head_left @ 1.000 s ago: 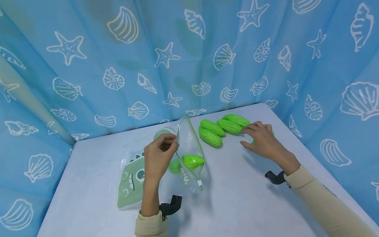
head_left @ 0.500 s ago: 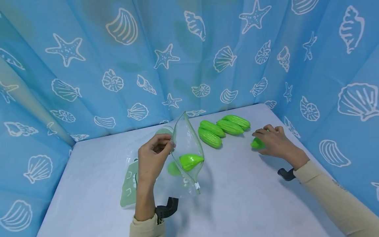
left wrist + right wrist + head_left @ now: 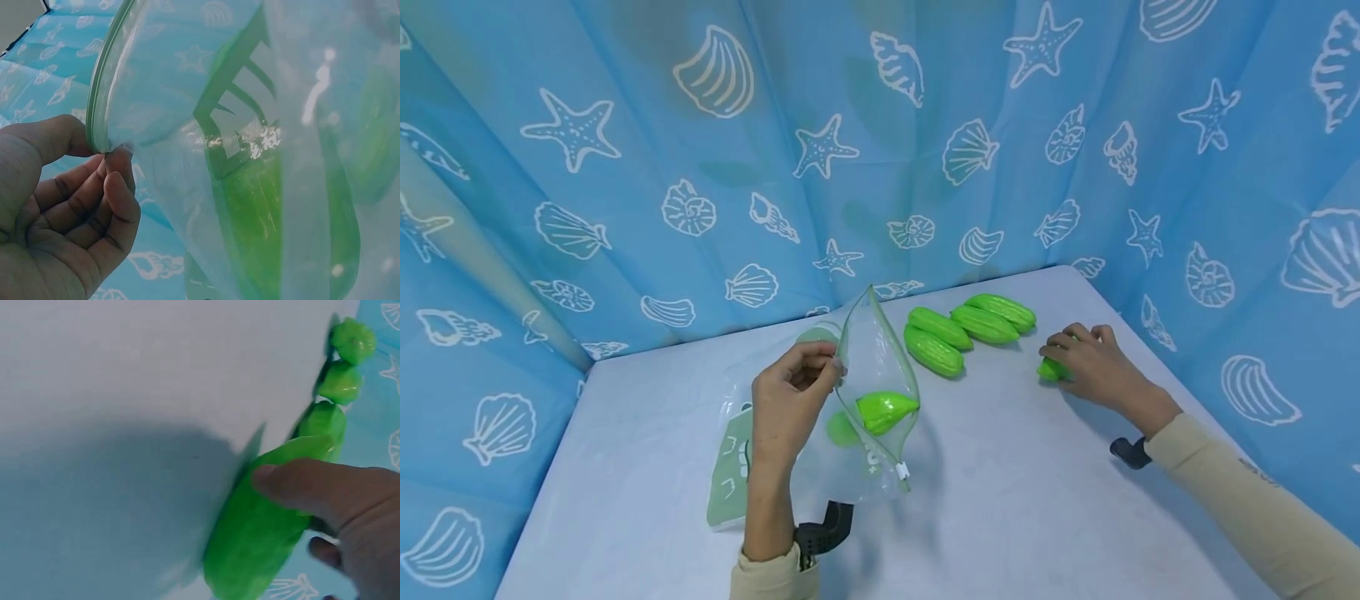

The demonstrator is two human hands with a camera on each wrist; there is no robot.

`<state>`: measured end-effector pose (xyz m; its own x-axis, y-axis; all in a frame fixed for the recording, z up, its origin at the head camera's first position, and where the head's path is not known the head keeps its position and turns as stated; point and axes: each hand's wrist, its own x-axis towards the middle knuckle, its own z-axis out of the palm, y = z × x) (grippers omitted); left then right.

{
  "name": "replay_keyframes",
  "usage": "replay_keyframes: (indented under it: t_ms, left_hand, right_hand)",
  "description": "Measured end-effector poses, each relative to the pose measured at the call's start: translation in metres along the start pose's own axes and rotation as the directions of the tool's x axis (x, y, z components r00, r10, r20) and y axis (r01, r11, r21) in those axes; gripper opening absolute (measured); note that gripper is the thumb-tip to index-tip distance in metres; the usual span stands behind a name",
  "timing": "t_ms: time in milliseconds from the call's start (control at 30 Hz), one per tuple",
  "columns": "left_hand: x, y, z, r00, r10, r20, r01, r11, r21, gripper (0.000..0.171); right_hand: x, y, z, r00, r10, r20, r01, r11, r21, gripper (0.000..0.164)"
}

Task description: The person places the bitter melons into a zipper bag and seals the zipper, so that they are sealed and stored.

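My left hand (image 3: 793,400) pinches the green zip edge of a clear zip bag (image 3: 876,358), whose mouth gapes toward the right. Inside the bag lies one shiny green toy cucumber (image 3: 883,412), also visible through the film in the left wrist view. At the right of the table my right hand (image 3: 1097,367) grips another ridged green toy cucumber (image 3: 250,531). The right wrist view shows the thumb (image 3: 281,481) across its side; the other fingers are mostly hidden behind it.
Several more toy cucumbers (image 3: 934,350) lie in a row at the table's back, between the bag and my right hand. A flat green piece with a cartoon face (image 3: 726,483) lies left of the bag. Blue shell-print curtains (image 3: 850,167) border the white table (image 3: 1015,500).
My right hand has moved right, away from the row, and come down over the separate toy cucumber, now gripping it. My left hand has drawn slightly left, and the bag's mouth has widened.
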<state>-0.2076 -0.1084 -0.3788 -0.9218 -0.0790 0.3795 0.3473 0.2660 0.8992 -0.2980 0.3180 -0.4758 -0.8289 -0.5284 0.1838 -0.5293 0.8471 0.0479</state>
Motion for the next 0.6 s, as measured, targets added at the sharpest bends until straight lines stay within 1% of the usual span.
replay_keyframes:
  t_ms: [100, 167, 267, 367, 500, 567, 600]
  left_hand:
    - [-0.003, -0.003, -0.001, 1.0, 0.02, 0.002, -0.02, 1.0, 0.002, 0.012]
    - [-0.004, -0.004, 0.001, 0.999, 0.035, 0.002, -0.035, 0.999, 0.004, 0.012]
    - [-0.005, -0.005, 0.003, 0.998, 0.056, -0.005, -0.056, 0.998, 0.013, 0.012]
    - [-0.006, -0.005, 0.005, 0.998, 0.065, -0.019, -0.064, 0.998, 0.025, 0.012]
    - [-0.01, -0.004, 0.007, 0.998, 0.051, -0.034, -0.05, 0.998, 0.039, 0.012]
    - [-0.013, 0.0, 0.008, 0.998, 0.043, -0.04, -0.041, 0.998, 0.045, 0.013]
    - [-0.015, 0.004, 0.009, 0.998, 0.04, -0.042, -0.038, 0.998, 0.049, 0.013]
  right_hand:
    - [-0.003, -0.001, 0.005, 0.998, -0.028, -0.058, 0.027, 0.999, -0.03, 0.048]
    - [-0.005, 0.0, 0.006, 0.993, -0.044, -0.113, 0.04, 0.998, -0.04, 0.045]
    - [-0.007, -0.002, 0.004, 0.98, -0.043, -0.196, 0.039, 0.999, -0.024, 0.045]
    - [-0.006, -0.003, 0.0, 0.965, -0.042, -0.259, 0.045, 0.999, 0.005, 0.046]
    - [-0.004, -0.006, -0.004, 0.952, -0.04, -0.303, 0.05, 0.999, 0.022, 0.047]
    - [-0.003, -0.008, -0.006, 0.95, -0.039, -0.31, 0.051, 0.998, 0.03, 0.047]
    - [-0.003, -0.009, -0.007, 0.949, -0.038, -0.313, 0.051, 0.998, 0.033, 0.047]
